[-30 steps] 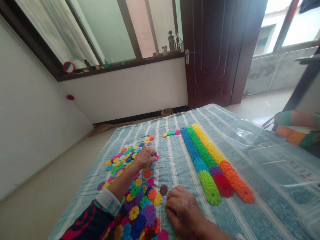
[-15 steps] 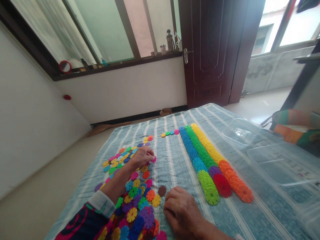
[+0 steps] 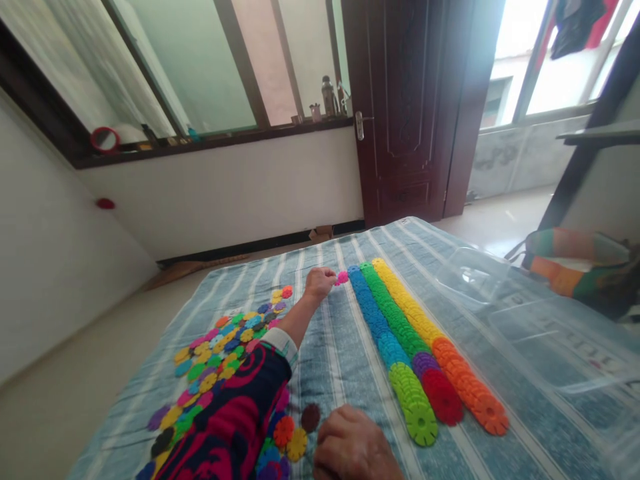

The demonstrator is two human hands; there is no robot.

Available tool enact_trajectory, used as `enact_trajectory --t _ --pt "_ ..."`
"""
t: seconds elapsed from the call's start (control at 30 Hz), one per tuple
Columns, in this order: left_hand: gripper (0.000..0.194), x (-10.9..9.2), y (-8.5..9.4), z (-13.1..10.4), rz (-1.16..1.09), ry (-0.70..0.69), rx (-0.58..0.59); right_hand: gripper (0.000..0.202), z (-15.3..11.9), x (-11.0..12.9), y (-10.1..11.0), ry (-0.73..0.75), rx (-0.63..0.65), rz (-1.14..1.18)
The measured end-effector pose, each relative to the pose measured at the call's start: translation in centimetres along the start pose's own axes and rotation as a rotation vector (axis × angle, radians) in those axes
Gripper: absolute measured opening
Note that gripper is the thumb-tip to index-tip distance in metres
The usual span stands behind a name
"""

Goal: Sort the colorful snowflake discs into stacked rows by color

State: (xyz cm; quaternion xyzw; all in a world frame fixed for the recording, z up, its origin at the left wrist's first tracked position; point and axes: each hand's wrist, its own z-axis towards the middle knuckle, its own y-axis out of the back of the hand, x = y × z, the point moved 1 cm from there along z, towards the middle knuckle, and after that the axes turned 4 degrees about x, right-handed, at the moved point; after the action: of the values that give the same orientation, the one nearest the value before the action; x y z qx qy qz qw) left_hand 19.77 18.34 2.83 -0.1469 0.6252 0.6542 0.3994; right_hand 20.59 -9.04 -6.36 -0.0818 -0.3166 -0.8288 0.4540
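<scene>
My left hand (image 3: 321, 283) reaches to the far side of the bed, its fingers pinched on a pink disc (image 3: 338, 280) beside another pink disc at the top of the blue row. My right hand (image 3: 353, 445) rests curled on the sheet near a brown disc (image 3: 311, 417); whether it holds anything is hidden. Overlapping notched discs form long rows: blue (image 3: 369, 305) ending in lime green (image 3: 413, 407), green (image 3: 393, 313) ending in purple and red (image 3: 442, 396), and yellow (image 3: 405, 297) ending in orange (image 3: 470, 387). A loose pile of mixed discs (image 3: 207, 383) lies left, partly behind my left sleeve.
Clear plastic containers (image 3: 473, 277) stand on the right of the striped sheet (image 3: 320, 340). A colourful bag (image 3: 575, 267) is beyond them. A door (image 3: 405, 100) and a windowsill (image 3: 225, 141) with small items are behind the bed.
My left hand has moved from the loose pile, away and to the right, to the far end of the rows with a pink disc. The view has shifted slightly; my right hand stays curled.
</scene>
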Motion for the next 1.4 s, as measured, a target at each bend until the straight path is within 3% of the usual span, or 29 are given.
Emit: enact_trajectory --t 0.23,0.37,0.67,0.87,1.03,1.13,1.27,1.4 --pt "0.011 0.1 -1.8 2.2 0.119 -0.004 0.02 0.018 0.3 -0.2 -0.3 0.047 -0.088 -0.028" --pt "0.015 -0.3 -2.1 2.3 0.159 -0.013 0.046 0.018 0.1 -0.1 -0.3 0.028 -0.042 -0.024" --pt "0.019 -0.5 0.0 1.4 0.242 -0.034 0.018 0.017 -0.4 -0.2 -0.2 -0.035 0.104 -0.029" --pt "0.019 0.8 4.4 -2.4 0.257 -0.054 0.05 0.015 0.2 0.8 1.3 -0.092 0.158 0.051" --pt "0.017 2.6 9.7 -7.9 0.274 -0.02 0.112 0.017 1.1 2.2 3.4 -0.184 0.235 0.092" --pt "0.016 3.6 12.2 -11.4 0.299 0.015 0.207 0.02 1.3 2.6 3.9 -0.204 0.268 0.106" --pt "0.015 4.6 14.0 -15.2 0.383 0.057 0.297 0.021 1.2 2.8 4.1 -0.218 0.29 0.114" --pt "0.015 5.3 14.3 -17.1 0.443 0.057 0.296 0.021 1.3 2.8 4.3 -0.208 0.301 0.114"
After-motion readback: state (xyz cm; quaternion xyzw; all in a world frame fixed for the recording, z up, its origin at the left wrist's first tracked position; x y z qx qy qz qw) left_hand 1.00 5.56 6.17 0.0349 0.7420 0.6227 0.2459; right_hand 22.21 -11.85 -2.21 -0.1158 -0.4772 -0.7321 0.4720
